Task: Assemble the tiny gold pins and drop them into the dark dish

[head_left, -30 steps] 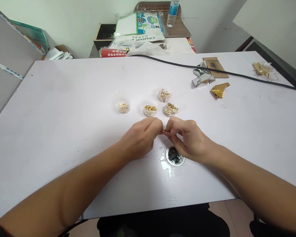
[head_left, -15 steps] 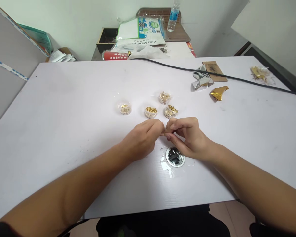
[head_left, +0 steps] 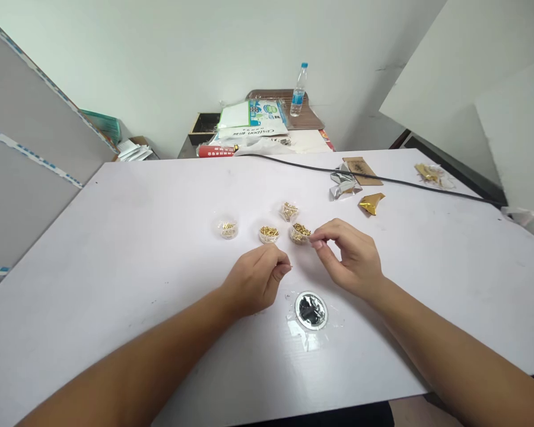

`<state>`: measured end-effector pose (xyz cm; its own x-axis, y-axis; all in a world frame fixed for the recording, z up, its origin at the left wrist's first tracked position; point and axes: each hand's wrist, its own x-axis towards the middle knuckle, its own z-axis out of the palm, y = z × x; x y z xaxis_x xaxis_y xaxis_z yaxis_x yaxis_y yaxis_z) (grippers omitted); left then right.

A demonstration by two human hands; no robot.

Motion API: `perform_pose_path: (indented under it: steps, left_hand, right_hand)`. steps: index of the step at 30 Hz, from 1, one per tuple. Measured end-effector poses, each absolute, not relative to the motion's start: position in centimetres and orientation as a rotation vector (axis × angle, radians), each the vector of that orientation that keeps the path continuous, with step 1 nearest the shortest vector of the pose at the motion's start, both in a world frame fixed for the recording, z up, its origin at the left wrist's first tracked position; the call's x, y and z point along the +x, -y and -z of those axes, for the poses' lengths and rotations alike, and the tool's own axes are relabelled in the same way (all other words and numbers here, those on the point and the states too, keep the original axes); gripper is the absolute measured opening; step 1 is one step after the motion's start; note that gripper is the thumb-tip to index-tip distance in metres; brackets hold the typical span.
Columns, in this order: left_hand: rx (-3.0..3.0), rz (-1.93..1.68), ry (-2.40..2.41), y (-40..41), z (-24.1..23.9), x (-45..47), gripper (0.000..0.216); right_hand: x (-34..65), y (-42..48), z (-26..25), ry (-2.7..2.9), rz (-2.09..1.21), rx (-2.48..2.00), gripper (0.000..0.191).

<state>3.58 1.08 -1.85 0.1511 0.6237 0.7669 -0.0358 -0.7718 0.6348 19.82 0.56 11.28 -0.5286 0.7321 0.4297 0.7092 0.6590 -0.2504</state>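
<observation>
Several small clear cups of gold metal pins stand on the white table (head_left: 115, 237): one at the left (head_left: 228, 229), one in the middle (head_left: 269, 233), one at the back (head_left: 289, 210) and one at the right (head_left: 299, 232). My right hand (head_left: 349, 258) reaches to the right cup, its thumb and forefinger pinched at the cup's edge; what they hold is too small to make out. My left hand (head_left: 256, 281) rests on the table in front of the middle cup, fingers curled in a loose fist with the fingertips pinched.
A round metal-rimmed hole (head_left: 311, 309) under clear tape lies near the front edge. A black cable (head_left: 382, 178) crosses the back right. Silver (head_left: 343, 185) and gold foil wrappers (head_left: 371, 203) lie beside it. Beyond stands a cluttered side table with a water bottle (head_left: 298, 92).
My hands were together, pinching a small gold part between them. They have parted: the right hand has moved to the right cup, the left stays back. The camera has tilted up.
</observation>
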Motion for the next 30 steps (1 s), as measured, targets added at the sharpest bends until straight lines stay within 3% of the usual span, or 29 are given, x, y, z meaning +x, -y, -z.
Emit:
perform_pose_path:
  steps: [5,11,23,30]
  left_hand:
    - [1.981,-1.675,-0.642,-1.0,1.7,3.4,0.013]
    - [1.936,-1.812,-0.972,-2.7,0.4,2.1,0.012]
    - [2.119,-1.29,-1.185,-6.4,-3.3,0.2,0.013]
    - [2.068,-1.349,-1.215,-6.7,-2.8,1.0,0.017]
  right_hand:
    - [20.8,-1.7,-12.0,2.257,0.159,-1.263,0.014]
    - [21.0,-2.1,-11.7,2.211,0.154,-1.303,0.01]
    - [21.0,-2.2,-11.2,2.214,0.138,-1.29,0.014]
    - [20.7,-2.6,-10.3,2.243,0.19,-1.24,0.016]
